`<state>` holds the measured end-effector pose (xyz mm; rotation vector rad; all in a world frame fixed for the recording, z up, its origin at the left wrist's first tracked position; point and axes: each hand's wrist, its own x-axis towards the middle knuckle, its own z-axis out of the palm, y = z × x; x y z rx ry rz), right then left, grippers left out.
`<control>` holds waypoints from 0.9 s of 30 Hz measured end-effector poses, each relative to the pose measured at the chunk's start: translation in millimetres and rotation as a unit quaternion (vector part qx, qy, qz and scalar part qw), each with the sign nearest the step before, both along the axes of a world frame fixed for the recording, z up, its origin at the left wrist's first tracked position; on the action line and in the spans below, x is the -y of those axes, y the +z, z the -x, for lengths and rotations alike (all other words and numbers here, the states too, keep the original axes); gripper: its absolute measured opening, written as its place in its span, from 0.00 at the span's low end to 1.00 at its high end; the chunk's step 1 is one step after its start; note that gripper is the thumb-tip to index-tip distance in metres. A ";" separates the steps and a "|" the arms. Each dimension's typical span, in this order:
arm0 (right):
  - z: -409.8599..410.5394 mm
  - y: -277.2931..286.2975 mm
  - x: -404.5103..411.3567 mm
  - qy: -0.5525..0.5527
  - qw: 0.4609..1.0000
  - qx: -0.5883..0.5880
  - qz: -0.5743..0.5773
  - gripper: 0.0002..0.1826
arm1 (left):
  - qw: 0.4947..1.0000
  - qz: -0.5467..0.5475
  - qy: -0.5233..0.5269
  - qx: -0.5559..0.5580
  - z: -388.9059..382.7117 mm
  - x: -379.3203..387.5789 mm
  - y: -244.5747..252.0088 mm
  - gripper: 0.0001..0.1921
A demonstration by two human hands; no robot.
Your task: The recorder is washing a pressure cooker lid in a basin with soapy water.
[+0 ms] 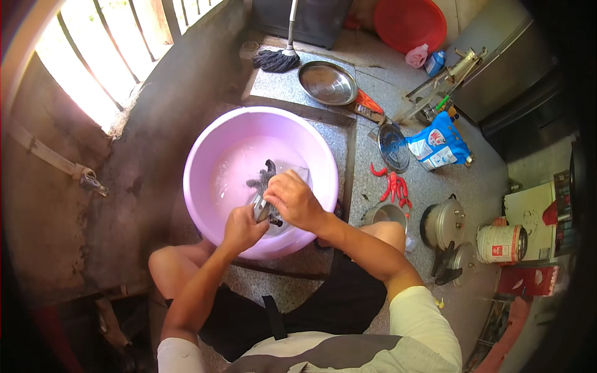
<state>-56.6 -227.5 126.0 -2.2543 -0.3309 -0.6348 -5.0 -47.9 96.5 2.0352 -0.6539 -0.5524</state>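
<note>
A large pink-purple plastic basin [261,112] with cloudy, sudsy liquid stands on the floor between my knees. Over its near part, my left hand [244,228] is closed around a grey metallic object [259,208] whose exact kind I cannot make out. Against the upper end of that object, my right hand [291,199] has its fingers curled, partly hiding it. A dark, ragged piece [262,180] lies just beyond the fingers, and another small dark piece shows below them. Something pale and flat rests in the liquid behind my right hand.
Right of the basin are red chili peppers [395,185], a steel bowl [386,215], a round black-rimmed strainer [394,147] and a blue bag [440,142]. Beyond it are a steel basin [328,83] and a mop [276,60]. Pressure cookers [445,224] stand far right; a tap [93,183] is on the left wall.
</note>
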 end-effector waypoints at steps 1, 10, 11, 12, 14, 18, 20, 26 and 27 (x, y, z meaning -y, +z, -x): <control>1.6 0.2 -3.9 0.010 1.000 -0.003 -0.003 0.04 | 1.000 -0.009 0.000 0.015 0.2 -0.9 -2.5 0.11; -0.9 -0.9 -7.3 0.000 1.000 -0.004 0.021 0.05 | 1.000 0.000 0.025 0.016 3.5 -0.7 -3.5 0.11; 1.4 2.1 -13.1 0.018 1.000 0.005 0.007 0.05 | 1.000 -0.001 0.027 0.016 2.6 -1.2 -2.6 0.11; -0.5 -1.1 -7.9 0.003 1.000 0.017 -0.007 0.05 | 1.000 0.000 0.027 0.013 1.6 1.4 0.1 0.11; -3.8 -5.2 3.1 -0.012 1.000 0.006 0.000 0.05 | 1.000 0.001 0.026 0.010 3.4 4.9 2.5 0.11; -1.5 1.4 -6.7 -0.003 1.000 0.001 -0.004 0.04 | 0.999 -0.022 0.035 0.033 3.3 1.4 -1.0 0.11; -4.5 -2.6 -5.1 0.003 1.000 -0.005 -0.020 0.03 | 0.998 -0.024 0.039 0.043 3.7 -1.8 -2.4 0.11; 0.9 -1.3 -8.4 -0.006 1.000 -0.018 -0.013 0.03 | 0.998 -0.007 0.016 0.056 5.0 -0.5 -5.1 0.10; 4.4 1.1 -12.1 0.014 0.999 -0.012 -0.033 0.03 | 0.998 0.001 0.027 0.053 3.7 1.4 -0.5 0.10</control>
